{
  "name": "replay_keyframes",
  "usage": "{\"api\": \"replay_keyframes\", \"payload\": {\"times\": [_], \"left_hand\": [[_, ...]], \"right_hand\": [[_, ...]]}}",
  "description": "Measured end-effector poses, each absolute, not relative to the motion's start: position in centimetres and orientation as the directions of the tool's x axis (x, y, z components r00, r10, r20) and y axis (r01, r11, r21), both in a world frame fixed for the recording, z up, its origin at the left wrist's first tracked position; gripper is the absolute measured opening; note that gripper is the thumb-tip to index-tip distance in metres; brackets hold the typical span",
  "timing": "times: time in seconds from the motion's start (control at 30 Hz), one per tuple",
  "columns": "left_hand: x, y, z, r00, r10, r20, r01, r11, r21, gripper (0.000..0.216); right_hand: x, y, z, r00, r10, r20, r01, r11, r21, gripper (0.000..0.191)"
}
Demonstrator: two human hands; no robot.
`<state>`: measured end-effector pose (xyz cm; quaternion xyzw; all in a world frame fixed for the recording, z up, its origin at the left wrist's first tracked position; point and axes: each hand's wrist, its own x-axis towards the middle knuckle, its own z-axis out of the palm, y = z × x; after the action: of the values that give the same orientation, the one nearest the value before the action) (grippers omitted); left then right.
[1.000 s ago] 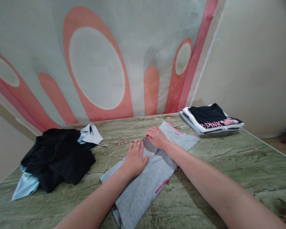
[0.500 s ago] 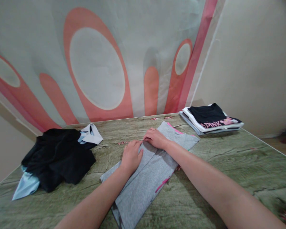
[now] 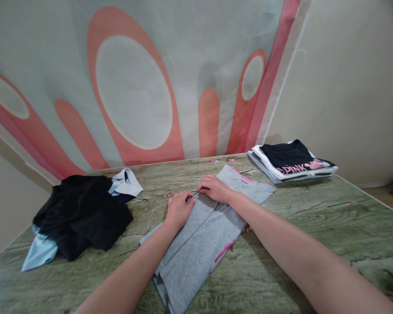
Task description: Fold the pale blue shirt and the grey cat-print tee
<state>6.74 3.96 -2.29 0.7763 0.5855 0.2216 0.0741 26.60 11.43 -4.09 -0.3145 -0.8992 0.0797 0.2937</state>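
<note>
A grey shirt with pink trim lies part-folded into a long strip, slanting across the middle of the table. My left hand pinches its far left edge between thumb and fingers. Just to the right, my right hand grips the same edge with curled fingers, its forearm crossing over the cloth. The fingertips of both hands are close together. Part of the shirt is hidden under my forearms.
To the left is a loose heap of black clothes with light blue cloth poking out. A folded stack of shirts sits at the back right of the wood-patterned table. A wall with a printed sheet stands behind.
My left hand's fingers have drawn in to a pinch on the shirt's edge. My right hand keeps nearly the same place. The whole view has shifted slightly.
</note>
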Motion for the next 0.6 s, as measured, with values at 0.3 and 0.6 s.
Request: {"api": "replay_keyframes", "payload": {"times": [0.3, 0.6], "left_hand": [[6.7, 4.0, -2.4, 0.211, 0.940, 0.266, 0.887, -0.299, 0.352, 0.016], [7.0, 2.8, -1.8, 0.232, 0.920, 0.315, 0.908, -0.321, 0.269, 0.019]], "right_hand": [[26.3, 11.0, -3.8, -0.630, 0.636, 0.446, 0.572, 0.768, -0.288, 0.010], [26.5, 10.5, -3.2, -0.504, 0.755, 0.419, 0.746, 0.625, -0.231, 0.019]]}}
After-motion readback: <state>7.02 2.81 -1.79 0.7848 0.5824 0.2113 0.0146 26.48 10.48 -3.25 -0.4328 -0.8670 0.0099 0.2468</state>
